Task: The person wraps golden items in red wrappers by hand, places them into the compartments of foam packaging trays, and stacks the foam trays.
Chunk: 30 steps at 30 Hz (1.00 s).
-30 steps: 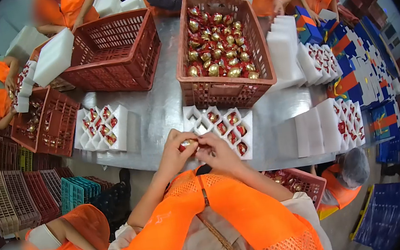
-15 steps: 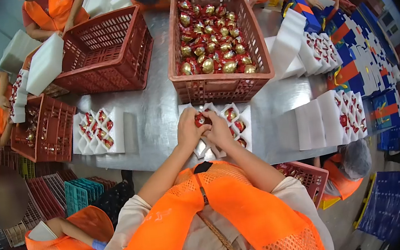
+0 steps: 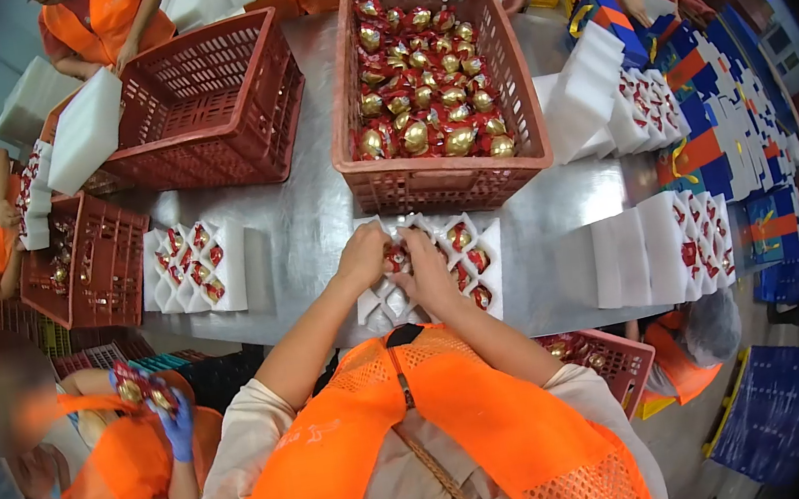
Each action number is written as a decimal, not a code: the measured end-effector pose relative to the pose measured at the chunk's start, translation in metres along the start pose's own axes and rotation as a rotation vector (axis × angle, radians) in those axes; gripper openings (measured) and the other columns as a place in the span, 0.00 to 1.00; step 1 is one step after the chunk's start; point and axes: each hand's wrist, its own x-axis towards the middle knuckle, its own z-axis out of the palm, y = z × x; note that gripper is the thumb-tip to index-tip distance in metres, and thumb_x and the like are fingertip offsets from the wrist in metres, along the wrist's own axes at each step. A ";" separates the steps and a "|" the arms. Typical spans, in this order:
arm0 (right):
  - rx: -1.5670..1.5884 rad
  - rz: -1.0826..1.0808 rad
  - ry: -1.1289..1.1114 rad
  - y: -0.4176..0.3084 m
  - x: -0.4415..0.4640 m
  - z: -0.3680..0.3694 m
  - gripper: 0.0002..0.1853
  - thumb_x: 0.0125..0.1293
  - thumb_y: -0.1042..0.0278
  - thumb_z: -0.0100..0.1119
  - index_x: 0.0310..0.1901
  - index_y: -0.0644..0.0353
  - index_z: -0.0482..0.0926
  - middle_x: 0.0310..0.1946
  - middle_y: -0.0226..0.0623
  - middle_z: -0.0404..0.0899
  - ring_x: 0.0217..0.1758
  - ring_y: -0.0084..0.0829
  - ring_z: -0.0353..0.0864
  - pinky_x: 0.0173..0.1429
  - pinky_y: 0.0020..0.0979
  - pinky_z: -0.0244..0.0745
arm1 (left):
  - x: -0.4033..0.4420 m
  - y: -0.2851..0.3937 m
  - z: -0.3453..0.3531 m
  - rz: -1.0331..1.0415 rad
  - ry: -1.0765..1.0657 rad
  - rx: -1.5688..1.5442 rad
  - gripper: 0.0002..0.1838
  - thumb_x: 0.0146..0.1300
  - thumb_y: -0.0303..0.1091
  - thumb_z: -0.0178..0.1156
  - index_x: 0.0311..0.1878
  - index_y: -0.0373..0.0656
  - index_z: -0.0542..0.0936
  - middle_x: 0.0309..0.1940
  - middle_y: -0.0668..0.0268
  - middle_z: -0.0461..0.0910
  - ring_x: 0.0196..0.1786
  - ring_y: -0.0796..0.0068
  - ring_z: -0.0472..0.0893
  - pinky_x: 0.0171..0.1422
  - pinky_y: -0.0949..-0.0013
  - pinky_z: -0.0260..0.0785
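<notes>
A white foam divider tray (image 3: 380, 310) lies on the metal table in front of me, with red-and-gold foil-wrapped balls in several of its diamond-shaped cells. One foil-wrapped ball (image 3: 396, 258) is at the tray's upper left part, between my two hands. My left hand (image 3: 365, 254) closes on it from the left. From the right, my right hand (image 3: 427, 269) has its fingers curled against the same ball, its fingertips partly hidden. The near left cells show no balls. Just beyond the tray stands a red plastic crate (image 3: 446, 178) holding many more wrapped balls.
Left of me is another filled foam tray (image 3: 233, 271); more stand at right (image 3: 619, 256). A red crate (image 3: 205, 154) sits at the back left. Co-workers in orange vests surround the table (image 3: 299, 253). At lower left, a person's blue-gloved hand (image 3: 178, 425) holds wrapped balls.
My hands have lowered the wrapped ball from above the tray to its upper left cells and moved slightly apart. The lower-left co-worker has raised wrapped balls into view.
</notes>
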 end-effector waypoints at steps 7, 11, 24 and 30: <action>-0.217 -0.043 -0.107 0.016 0.007 0.003 0.23 0.54 0.69 0.64 0.51 0.62 0.70 0.36 0.50 0.76 0.45 0.52 0.75 0.47 0.43 0.71 | 0.001 0.004 0.011 -0.101 0.222 -0.104 0.16 0.37 0.21 0.67 0.33 0.38 0.77 0.33 0.55 0.73 0.39 0.53 0.75 0.42 0.59 0.69; -0.129 -0.207 -0.191 -0.027 0.018 -0.037 0.08 0.55 0.72 0.60 0.38 0.61 0.77 0.32 0.45 0.78 0.39 0.48 0.77 0.44 0.43 0.72 | -0.029 -0.001 -0.001 -0.090 0.165 -0.249 0.13 0.45 0.25 0.66 0.35 0.38 0.75 0.36 0.55 0.74 0.43 0.51 0.73 0.49 0.59 0.67; -0.692 -0.138 -0.586 0.007 0.239 -0.110 0.25 0.45 0.70 0.71 0.47 0.57 0.73 0.48 0.43 0.77 0.49 0.48 0.77 0.51 0.44 0.73 | -0.052 -0.008 0.013 0.202 0.405 -0.341 0.11 0.50 0.27 0.64 0.38 0.40 0.77 0.45 0.58 0.74 0.51 0.55 0.72 0.57 0.61 0.65; 0.266 -0.144 -0.043 -0.059 0.148 -0.158 0.27 0.48 0.72 0.71 0.50 0.61 0.68 0.42 0.37 0.78 0.45 0.31 0.78 0.50 0.30 0.73 | -0.075 0.031 -0.018 -0.039 0.455 -0.805 0.16 0.55 0.29 0.65 0.47 0.39 0.75 0.48 0.60 0.73 0.53 0.69 0.72 0.55 0.69 0.67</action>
